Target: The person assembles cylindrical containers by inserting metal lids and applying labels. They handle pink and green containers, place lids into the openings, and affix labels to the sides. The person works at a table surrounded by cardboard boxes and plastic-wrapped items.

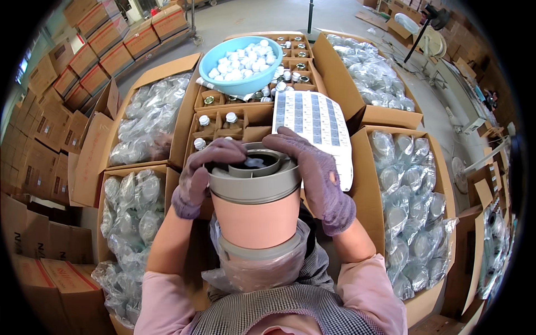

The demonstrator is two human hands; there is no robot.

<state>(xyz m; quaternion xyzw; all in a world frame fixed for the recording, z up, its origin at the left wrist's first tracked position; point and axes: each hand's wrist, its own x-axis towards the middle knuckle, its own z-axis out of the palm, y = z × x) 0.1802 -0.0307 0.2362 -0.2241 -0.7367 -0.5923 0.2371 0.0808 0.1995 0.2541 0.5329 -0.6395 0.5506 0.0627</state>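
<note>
Closest to the head camera lay the wearer's checked apron (251, 319), and just ahead of it, upright at the picture's middle, stood the pink-and-grey canister (255, 220). The gloved left hand (204, 170) and right hand (317, 173) clasped it from either side, fingers bent over the grey rim, so the grip was as wide as the canister. The work looked partway along: the upper body was bare, the top was open with no lid on it, and a clear plastic bag (268, 274) sat bunched beneath, around a grey-and-pink part; whether that was the same piece or another, I could not tell. Fitting or checking the top seemed to be the step in hand, with closing it left. Room was tight sideways: the left carton (170, 187) stood beside the left forearm (166, 245), and the right carton (365, 178) ran near the right forearm (355, 244). Ahead, the divided carton (259, 118) of bottles (231, 118) and a printed sheet (312, 128) limited forward movement, with a blue basin (240, 87) farther off. Lifting upward seemed the freest way.
</note>
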